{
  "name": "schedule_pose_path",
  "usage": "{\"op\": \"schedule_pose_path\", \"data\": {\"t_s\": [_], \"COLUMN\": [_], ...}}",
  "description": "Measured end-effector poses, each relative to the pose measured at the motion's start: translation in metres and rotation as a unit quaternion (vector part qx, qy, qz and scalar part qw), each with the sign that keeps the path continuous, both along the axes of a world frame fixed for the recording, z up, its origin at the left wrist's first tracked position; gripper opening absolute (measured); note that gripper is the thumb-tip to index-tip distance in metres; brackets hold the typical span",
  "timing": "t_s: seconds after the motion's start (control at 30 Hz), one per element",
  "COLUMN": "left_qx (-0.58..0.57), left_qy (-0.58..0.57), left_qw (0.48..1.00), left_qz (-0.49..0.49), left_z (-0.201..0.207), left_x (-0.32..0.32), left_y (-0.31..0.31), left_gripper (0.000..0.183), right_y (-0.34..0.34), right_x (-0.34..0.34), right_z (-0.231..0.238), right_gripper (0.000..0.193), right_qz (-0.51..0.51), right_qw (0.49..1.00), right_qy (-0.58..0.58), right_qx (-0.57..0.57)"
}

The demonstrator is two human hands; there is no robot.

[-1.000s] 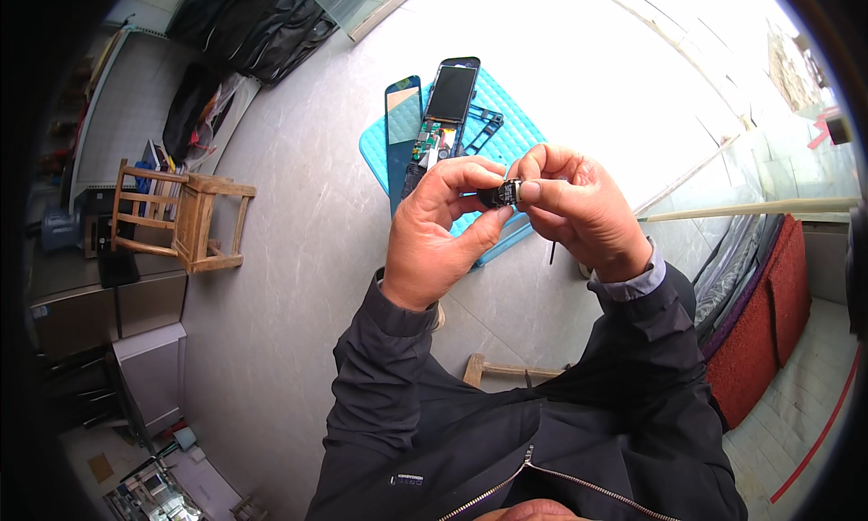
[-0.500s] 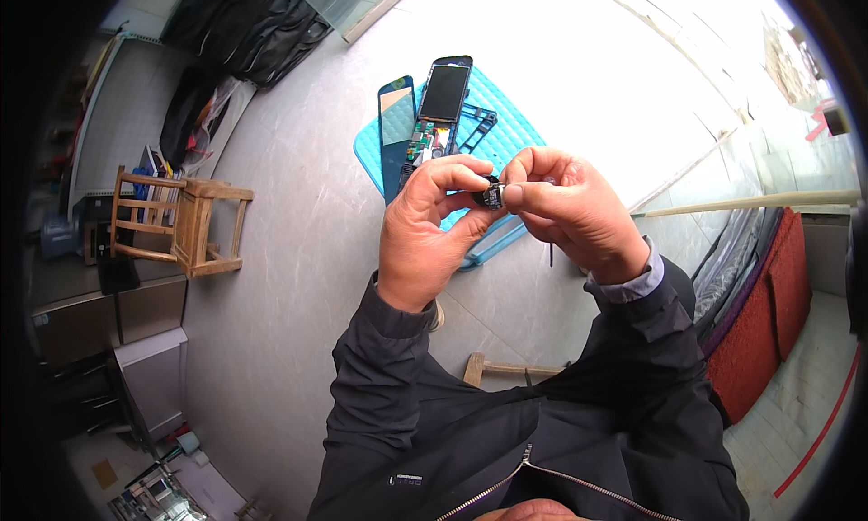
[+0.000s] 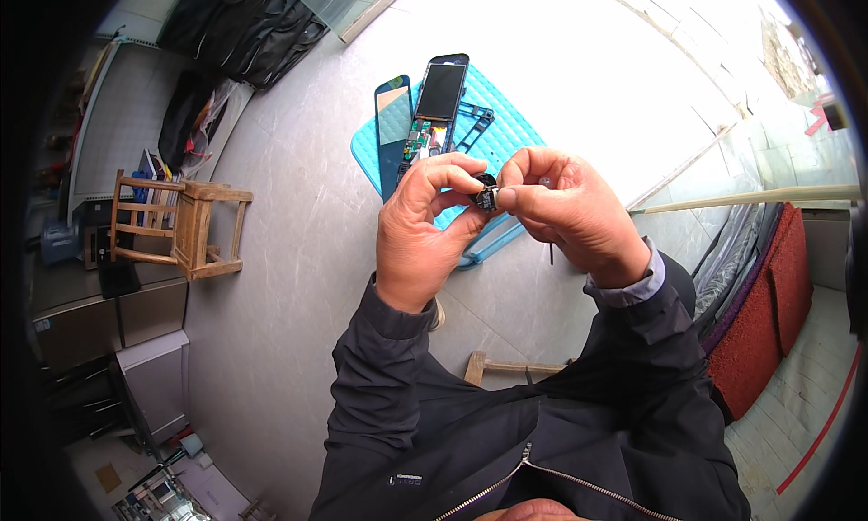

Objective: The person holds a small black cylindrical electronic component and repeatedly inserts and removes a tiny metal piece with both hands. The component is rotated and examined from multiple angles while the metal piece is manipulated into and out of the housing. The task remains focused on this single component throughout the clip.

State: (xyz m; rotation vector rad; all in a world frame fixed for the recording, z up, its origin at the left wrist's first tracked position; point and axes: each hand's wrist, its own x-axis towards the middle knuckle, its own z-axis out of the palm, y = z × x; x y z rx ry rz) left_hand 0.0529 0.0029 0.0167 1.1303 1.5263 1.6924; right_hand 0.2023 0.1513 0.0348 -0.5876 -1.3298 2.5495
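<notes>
Left hand [image 3: 425,236] and right hand [image 3: 570,215] pinch one small dark part [image 3: 486,196] between narrow fingertips. Below lies a blue mat [image 3: 511,132] with an opened phone [image 3: 434,110].

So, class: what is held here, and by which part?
A small dark part, pinched at its sides between the fingertips of the left hand and right hand.

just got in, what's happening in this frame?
A person in a dark zip jacket holds a small black electronic part pinched between the fingertips of the left hand and the right hand, raised above a turquoise plastic stool top. On that stool top lie an opened dark phone body with its circuit board showing, a separate dark glass panel and a thin dark frame piece. A small wooden stool stands apart on the grey floor.
</notes>
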Motion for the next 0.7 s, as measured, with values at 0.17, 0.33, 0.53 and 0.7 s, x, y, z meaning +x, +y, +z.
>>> {"op": "schedule_pose_path", "data": {"t_s": [0.17,0.33,0.53,0.7], "left_qx": [-0.009,-0.006,-0.013,-0.014], "left_qy": [0.031,0.042,0.042,0.03], "left_qw": [0.999,0.999,0.999,0.999], "left_qz": [0.013,0.021,0.017,0.005], "left_z": [-0.0015,-0.0036,-0.0055,-0.0058], "left_x": [-0.0011,-0.0017,-0.0021,-0.0027], "left_y": [0.0005,0.0014,0.0011,0.001], "left_gripper": [0.034,0.038,0.039,0.038], "right_y": [-0.0019,-0.0042,-0.0048,-0.0037], "right_x": [-0.0013,-0.0029,-0.0023,-0.0011], "right_z": [-0.0001,0.001,0.0045,0.0047], "right_gripper": [0.013,0.013,0.016,0.017], "right_qz": [-0.01,-0.021,-0.018,-0.012], "right_qw": [1.0,0.998,0.996,0.996], "right_qy": [-0.009,-0.016,-0.02,-0.029], "right_qx": [0.015,0.053,0.084,0.082]}}
